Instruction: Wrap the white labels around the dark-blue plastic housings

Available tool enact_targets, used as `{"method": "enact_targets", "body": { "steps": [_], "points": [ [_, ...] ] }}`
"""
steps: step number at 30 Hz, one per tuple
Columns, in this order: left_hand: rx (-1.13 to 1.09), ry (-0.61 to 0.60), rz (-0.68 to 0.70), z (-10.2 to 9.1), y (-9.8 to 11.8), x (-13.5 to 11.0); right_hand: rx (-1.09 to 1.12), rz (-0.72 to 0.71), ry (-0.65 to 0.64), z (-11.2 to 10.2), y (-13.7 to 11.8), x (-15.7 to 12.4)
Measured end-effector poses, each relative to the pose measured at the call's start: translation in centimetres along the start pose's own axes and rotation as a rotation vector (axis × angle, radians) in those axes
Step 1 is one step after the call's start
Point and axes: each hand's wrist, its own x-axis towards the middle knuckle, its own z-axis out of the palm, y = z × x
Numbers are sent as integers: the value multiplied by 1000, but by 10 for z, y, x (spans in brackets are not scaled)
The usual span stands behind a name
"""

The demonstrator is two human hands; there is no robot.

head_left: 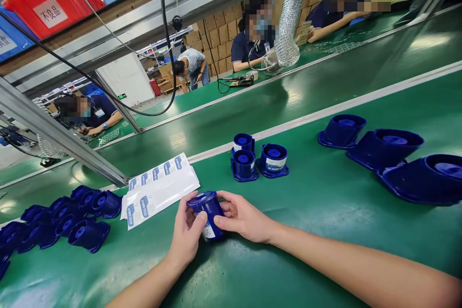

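One red bin (52, 5) sits above and to the left of the label sheets (162, 197). About a dozen blue cups (88, 236) crowd the green counter (325, 221) left of the sheets, overlapping too closely for an exact count. The sheets, at least two, lie fanned over one another. Just right of them, two hands grasp a single cup (217, 208), tilted, its flange up: the fingers of the left hand (187, 233) curl round one side, thumb at the white label; those of the right hand (247, 216) grip the other. Farther right of the sheets, three upright cups (275, 166) cluster, at least two labelled. Well to the sheets' right, three more cups (384, 147) stand in a slanting row.
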Motion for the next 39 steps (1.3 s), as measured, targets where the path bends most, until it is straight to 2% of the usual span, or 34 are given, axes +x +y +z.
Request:
{"method": "enact_targets", "body": {
  "steps": [8, 15, 18, 21, 25, 30, 35, 39],
  "points": [
    [-39, -121, -62, -2, 6, -4, 34, 8, -38, -3, 0, 1],
    [-34, -207, -32, 1, 3, -11, 40, 5, -53, -6, -5, 2],
    [-3, -227, 27, 3, -2, -8, 105, 73, -16, -5, -9, 6],
    [-38, -165, 46, 3, -10, -1, 130, 177, 42, -3, -13, 6],
    [-53, -56, 36, -1, -16, 9, -91, 153, 4, 3, -18, -1],
    [31, -182, 55, -3, -14, 15, -540, 105, 156, 4, -25, -9],
    [187, -190, 59, -1, -20, 11, -820, -37, 257, -16, -29, -1],
    [453, -186, 141, -4, -29, 3, -919, -25, 397, -38, -29, 8]
  ]
}}
